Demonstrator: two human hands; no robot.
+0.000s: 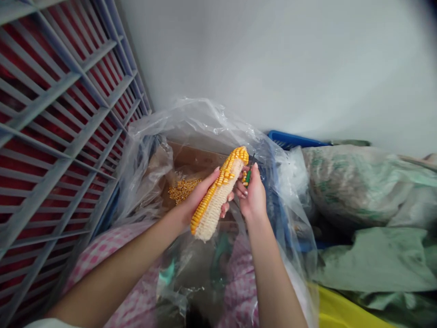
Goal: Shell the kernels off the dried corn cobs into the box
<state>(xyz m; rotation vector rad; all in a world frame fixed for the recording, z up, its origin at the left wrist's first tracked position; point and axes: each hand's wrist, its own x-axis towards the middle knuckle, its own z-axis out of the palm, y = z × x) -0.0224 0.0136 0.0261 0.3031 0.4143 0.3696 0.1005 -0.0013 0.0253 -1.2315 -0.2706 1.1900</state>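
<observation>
My left hand (200,196) is wrapped round a corn cob (218,193), holding it tilted with its tip up and to the right. One side of the cob is stripped bare and pale; yellow kernels remain along the other side. My right hand (252,193) is closed on a small green-handled tool (249,175), pressed against the cob near its upper end. Below the cob lies a pile of loose kernels (182,189) inside a cardboard box (194,159) lined with a clear plastic bag (191,120).
A grey metal grille (64,114) over red stands at the left. A plain wall is behind. A blue crate (290,139) and green-printed woven sacks (358,187) lie at the right, with something yellow (337,312) at the bottom right. Pink checked fabric (133,310) covers my lap.
</observation>
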